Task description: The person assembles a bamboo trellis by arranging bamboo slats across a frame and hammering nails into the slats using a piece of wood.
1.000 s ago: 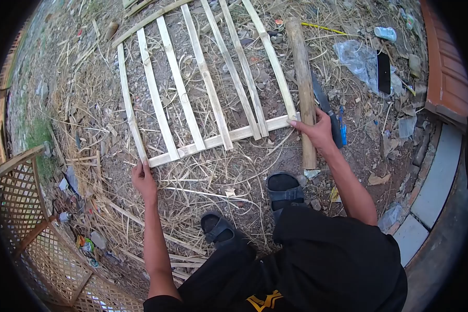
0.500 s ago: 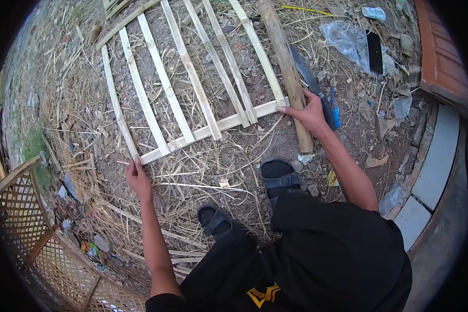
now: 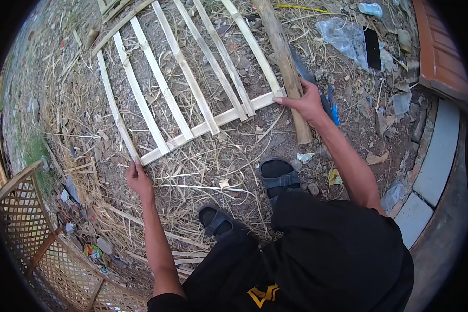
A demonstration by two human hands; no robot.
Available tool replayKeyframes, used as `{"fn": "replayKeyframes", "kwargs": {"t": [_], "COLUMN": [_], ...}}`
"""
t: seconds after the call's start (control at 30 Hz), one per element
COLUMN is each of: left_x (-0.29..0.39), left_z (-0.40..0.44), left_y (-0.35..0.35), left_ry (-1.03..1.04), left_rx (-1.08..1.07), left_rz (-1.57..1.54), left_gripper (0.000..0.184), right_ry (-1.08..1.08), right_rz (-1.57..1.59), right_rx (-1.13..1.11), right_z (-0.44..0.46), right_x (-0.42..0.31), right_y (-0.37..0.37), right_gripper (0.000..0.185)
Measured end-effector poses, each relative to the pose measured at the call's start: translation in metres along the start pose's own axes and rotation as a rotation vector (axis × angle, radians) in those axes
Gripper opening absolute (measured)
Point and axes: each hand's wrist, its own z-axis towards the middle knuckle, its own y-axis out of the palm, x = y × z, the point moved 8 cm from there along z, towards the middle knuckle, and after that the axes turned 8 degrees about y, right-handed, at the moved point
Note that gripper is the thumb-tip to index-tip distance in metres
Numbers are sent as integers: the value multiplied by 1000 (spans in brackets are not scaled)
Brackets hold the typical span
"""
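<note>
A frame of pale bamboo slats lies on the ground, with several long slats (image 3: 188,70) running away from me over one crosswise slat (image 3: 229,116). At the near left corner, my left hand (image 3: 139,179) pinches the end of the crosswise slat where the leftmost long slat meets it. My right hand (image 3: 309,105) is closed at the opposite corner, its thumb pressing the slat ends. That hand reaches across a wooden pole (image 3: 283,57), and its other fingers are partly hidden by the pole. A dark blade (image 3: 302,66) lies beside the pole, partly covered by my right hand.
A black phone (image 3: 372,49) rests by a clear plastic bag (image 3: 342,35) at upper right. A woven bamboo lattice (image 3: 41,234) stands at lower left. Shavings (image 3: 187,177) litter the ground around my sandals (image 3: 280,176). White tiles (image 3: 436,145) edge the right side.
The slat frame's right side and the pole appear slightly higher in view, and my right hand has shifted up a little with them. My left hand keeps its pinch at the left corner.
</note>
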Motion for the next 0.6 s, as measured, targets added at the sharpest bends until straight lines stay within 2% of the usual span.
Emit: {"fn": "replayKeyframes", "kwargs": {"t": [0.07,0.17,0.27,0.33,0.37,0.43,0.47,0.6], "left_x": [-3,-10,14,51,62,115,129,250], "left_z": [2,5,-1,-5,-4,-7,-5,-38], "left_y": [0,-1,6,5,10,17,33,147], "left_ry": [-10,81,95,212,216,561,636,832], "left_rx": [0,-24,-51,54,50,225,143,-282], "left_rz": [18,99,209,503,502,712,478,128], "left_gripper": [36,38,40,40,40,39,34,27], "right_ry": [4,-1,11,1,3,-18,-25,-1], "right_rz": [24,64,49,8,11,36,42,4], "right_rx": [-1,12,27,41,46,49,60,55], "right_z": [5,11,14,18,19,19,18,16], "right_x": [-2,-1,-3,1,3,4,4,0], "right_y": [0,-4,-6,-6,-7,-7,-7,-6], "right_gripper": [70,70,70,71,71,71,70,68]}}
